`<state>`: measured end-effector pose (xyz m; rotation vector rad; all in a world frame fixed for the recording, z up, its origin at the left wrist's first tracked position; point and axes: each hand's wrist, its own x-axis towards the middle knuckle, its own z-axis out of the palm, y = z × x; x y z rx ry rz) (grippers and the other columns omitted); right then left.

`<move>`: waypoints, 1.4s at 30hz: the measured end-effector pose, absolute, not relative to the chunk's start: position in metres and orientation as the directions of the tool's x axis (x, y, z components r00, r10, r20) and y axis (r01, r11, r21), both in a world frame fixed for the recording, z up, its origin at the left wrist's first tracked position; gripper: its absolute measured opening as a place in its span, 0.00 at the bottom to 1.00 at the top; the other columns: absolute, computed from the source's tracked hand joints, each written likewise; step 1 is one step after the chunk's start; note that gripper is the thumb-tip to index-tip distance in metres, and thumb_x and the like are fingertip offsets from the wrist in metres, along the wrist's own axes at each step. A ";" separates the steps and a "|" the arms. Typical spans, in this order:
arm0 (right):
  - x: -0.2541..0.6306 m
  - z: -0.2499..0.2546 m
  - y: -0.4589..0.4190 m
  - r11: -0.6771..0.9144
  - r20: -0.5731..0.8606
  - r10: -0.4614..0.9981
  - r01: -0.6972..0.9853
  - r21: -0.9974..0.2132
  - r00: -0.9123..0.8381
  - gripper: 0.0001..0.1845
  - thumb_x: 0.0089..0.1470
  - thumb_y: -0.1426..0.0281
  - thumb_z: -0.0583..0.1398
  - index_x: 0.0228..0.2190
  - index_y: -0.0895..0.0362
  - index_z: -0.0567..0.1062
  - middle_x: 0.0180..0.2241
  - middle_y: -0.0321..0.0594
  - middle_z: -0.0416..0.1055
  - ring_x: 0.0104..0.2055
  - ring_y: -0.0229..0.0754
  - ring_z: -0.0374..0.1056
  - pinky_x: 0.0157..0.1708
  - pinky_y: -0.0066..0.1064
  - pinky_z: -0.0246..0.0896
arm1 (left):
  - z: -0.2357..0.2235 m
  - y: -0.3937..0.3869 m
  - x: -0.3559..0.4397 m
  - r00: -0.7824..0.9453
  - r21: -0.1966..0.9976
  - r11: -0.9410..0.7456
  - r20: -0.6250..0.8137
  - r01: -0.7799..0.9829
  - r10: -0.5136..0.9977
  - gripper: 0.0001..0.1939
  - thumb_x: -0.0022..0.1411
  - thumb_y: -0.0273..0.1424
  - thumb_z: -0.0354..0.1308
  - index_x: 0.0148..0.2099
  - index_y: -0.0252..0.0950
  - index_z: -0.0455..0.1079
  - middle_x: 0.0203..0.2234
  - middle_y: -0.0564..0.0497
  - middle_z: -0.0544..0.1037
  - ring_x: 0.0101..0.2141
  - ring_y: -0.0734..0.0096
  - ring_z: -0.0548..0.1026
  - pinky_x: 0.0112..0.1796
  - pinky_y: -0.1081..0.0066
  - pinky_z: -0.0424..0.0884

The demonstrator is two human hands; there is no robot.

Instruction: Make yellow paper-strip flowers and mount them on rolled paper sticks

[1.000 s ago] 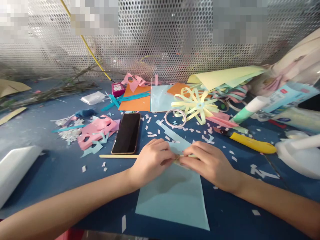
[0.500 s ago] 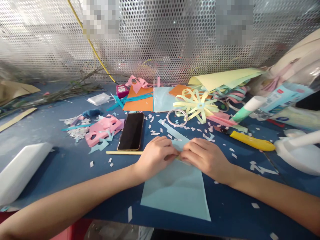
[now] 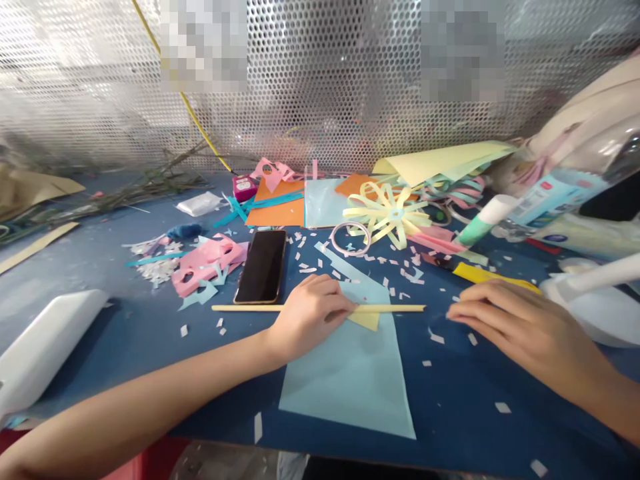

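My left hand (image 3: 311, 313) presses its closed fingers on a thin wooden stick (image 3: 395, 308) that lies across the top of a light blue paper sheet (image 3: 350, 380). A small yellow paper piece (image 3: 367, 321) sits under the stick at the fingertips. My right hand (image 3: 520, 327) hovers to the right over the blue table, fingers stretched out with nothing in them, just in front of a yellow-handled knife (image 3: 490, 275).
A black phone (image 3: 262, 265) lies left of the stick. Behind are a tape ring (image 3: 351, 238), a yellow paper flower (image 3: 387, 213), orange and pink paper scraps (image 3: 207, 263), a glue stick (image 3: 483, 220) and a perforated metal wall (image 3: 320, 80). A white box (image 3: 45, 340) sits at the left.
My right hand has let go of the stick and paper and moved away to the right, opening. The left hand stays on the stick, whose right end now shows.
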<state>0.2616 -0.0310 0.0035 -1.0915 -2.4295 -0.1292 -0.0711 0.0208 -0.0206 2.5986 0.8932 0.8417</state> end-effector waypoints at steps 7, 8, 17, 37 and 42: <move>0.250 0.019 -0.023 0.717 0.377 0.667 0.691 -0.089 -0.643 0.13 0.64 0.77 0.54 0.44 0.55 0.76 0.43 0.40 0.75 0.47 0.44 0.70 0.50 0.38 0.62 | -0.018 0.021 -0.070 0.656 0.397 -0.785 0.433 0.476 0.618 0.08 0.67 0.27 0.57 0.40 0.39 0.78 0.28 0.51 0.75 0.31 0.69 0.71 0.35 0.67 0.66; 0.239 0.019 -0.020 0.746 0.393 0.638 0.658 -0.101 -0.662 0.11 0.64 0.77 0.55 0.43 0.57 0.76 0.42 0.41 0.76 0.46 0.43 0.70 0.49 0.37 0.63 | -0.018 0.021 -0.070 0.657 0.394 -0.786 0.435 0.476 0.616 0.08 0.67 0.27 0.57 0.40 0.39 0.78 0.28 0.51 0.75 0.31 0.70 0.71 0.35 0.67 0.66; 0.195 -0.002 -0.001 0.921 0.495 0.305 0.385 0.066 -0.814 0.02 0.59 0.74 0.63 0.33 0.57 0.78 0.33 0.36 0.77 0.35 0.39 0.68 0.36 0.34 0.63 | -0.016 0.021 -0.070 0.663 0.373 -0.790 0.431 0.487 0.612 0.08 0.67 0.25 0.56 0.39 0.39 0.77 0.27 0.52 0.74 0.31 0.71 0.70 0.34 0.69 0.65; 0.210 -0.016 0.004 0.919 0.436 0.394 0.343 -0.193 -0.809 0.12 0.62 0.67 0.60 0.45 0.58 0.78 0.33 0.38 0.76 0.37 0.38 0.70 0.37 0.33 0.63 | -0.015 0.025 -0.070 0.655 0.442 -0.751 0.381 0.490 0.652 0.10 0.66 0.21 0.56 0.38 0.40 0.77 0.28 0.52 0.73 0.31 0.71 0.69 0.36 0.68 0.66; 0.211 -0.018 0.005 0.916 0.421 0.401 0.344 -0.208 -0.814 0.12 0.63 0.67 0.60 0.45 0.58 0.78 0.34 0.38 0.76 0.37 0.39 0.70 0.37 0.33 0.64 | -0.014 0.027 -0.070 0.657 0.457 -0.749 0.379 0.479 0.651 0.13 0.65 0.21 0.57 0.39 0.44 0.79 0.29 0.51 0.74 0.32 0.70 0.71 0.35 0.68 0.66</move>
